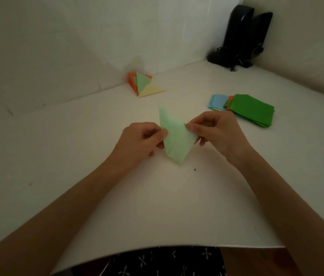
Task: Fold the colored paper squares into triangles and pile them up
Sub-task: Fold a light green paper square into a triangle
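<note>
A light green paper is held up over the middle of the white table, partly folded. My left hand pinches its left edge. Its right edge is pinched by my right hand. A pile of folded triangles, orange, green and pale yellow, lies at the back against the wall. At the right lies a stack of unfolded squares with dark green on top and light blue and orange sheets showing at its left side.
Two black speakers with cables stand in the far right corner. Walls close the table at the back and right. The table's near edge curves just above my lap.
</note>
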`<state>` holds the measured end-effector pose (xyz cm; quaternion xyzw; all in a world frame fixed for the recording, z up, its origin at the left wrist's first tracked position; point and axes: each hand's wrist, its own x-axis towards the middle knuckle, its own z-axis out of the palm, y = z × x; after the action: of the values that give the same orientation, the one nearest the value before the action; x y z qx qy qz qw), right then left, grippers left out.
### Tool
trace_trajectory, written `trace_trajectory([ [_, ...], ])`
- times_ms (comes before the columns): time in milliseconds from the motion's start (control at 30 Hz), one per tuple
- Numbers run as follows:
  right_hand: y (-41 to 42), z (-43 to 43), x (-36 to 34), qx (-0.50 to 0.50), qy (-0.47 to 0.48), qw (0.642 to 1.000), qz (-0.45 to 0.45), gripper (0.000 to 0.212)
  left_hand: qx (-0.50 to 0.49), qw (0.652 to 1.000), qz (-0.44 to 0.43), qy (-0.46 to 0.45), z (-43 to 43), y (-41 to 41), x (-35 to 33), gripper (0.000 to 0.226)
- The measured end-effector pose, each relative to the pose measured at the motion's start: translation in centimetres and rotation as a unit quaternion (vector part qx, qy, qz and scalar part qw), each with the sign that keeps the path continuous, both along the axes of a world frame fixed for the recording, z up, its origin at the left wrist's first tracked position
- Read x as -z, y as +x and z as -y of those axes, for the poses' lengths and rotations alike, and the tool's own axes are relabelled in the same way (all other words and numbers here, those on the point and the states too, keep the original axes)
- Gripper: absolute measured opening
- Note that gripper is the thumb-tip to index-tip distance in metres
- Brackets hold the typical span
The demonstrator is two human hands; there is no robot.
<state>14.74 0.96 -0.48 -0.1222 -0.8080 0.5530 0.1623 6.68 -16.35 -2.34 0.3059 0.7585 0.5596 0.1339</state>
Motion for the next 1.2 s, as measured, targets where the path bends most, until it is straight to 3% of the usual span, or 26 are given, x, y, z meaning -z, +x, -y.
trace_trajectory([
  [100, -0.2, 0.0, 0.6, 0.012, 0.074, 0.997, -0.037, 0.015, -0.005, 0.997, 0.064, 0.047, 0.0, 0.0, -0.1, 0.013],
  [167, 0.0, -0.1, 0.6, -0.004, 0.140, 0.986, -0.094, 0.031, -0.009, 0.992, 0.102, 0.069, 0.2, -0.1, -0.4, 0.014],
  [267, 0.3, -0.2, 0.9, -0.104, 0.291, 0.940, -0.142, 0.054, -0.024, 0.987, 0.135, 0.083, 0.4, -0.5, -0.3, 0.014],
  [333, 0.3, 0.1, 1.6, -0.156, 0.365, 0.910, -0.124, 0.049, -0.034, 0.985, 0.148, 0.080, 0.4, -0.7, -0.1, 0.014],
  [433, 0.1, 0.3, 2.2, -0.163, 0.410, 0.886, -0.143, 0.026, -0.033, 0.985, 0.150, 0.073, 0.2, -0.7, -0.1, 0.013],
  [500, 0.0, 0.1, 2.1, -0.147, 0.419, 0.880, -0.166, 0.023, -0.040, 0.992, 0.110, 0.052, 0.1, -0.6, 0.0, 0.011],
  [567, -0.2, -0.2, 2.2, -0.140, 0.440, 0.870, -0.171, 0.021, -0.083, 0.997, 0.008, 0.001, 0.1, -0.7, 0.3, 0.005],
  [633, -0.3, -0.4, 2.6, -0.143, 0.452, 0.866, -0.158, 0.022, -0.113, 0.986, -0.114, -0.047, 0.6, -1.0, 0.8, 0.016],
  [733, -0.5, -0.6, 3.0, -0.148, 0.453, 0.869, -0.133, 0.023, 0.009, 0.971, -0.226, -0.077, 1.1, -1.4, 1.3, 0.017],
  [833, -0.5, -0.7, 2.9, -0.172, 0.448, 0.871, -0.108, 0.023, 0.105, 0.936, -0.318, -0.112, 1.2, -1.7, 2.0, 0.040],
  [1067, 0.1, -1.0, 1.8, -0.191, 0.352, 0.915, -0.035, 0.020, 0.158, 0.876, -0.419, -0.180, 1.7, -1.9, 1.1, 0.049],
  [1200, 0.0, -0.4, 1.8, -0.139, 0.274, 0.951, 0.022, 0.009, 0.165, 0.869, -0.427, -0.187, 1.9, -1.8, 0.9, 0.047],
])
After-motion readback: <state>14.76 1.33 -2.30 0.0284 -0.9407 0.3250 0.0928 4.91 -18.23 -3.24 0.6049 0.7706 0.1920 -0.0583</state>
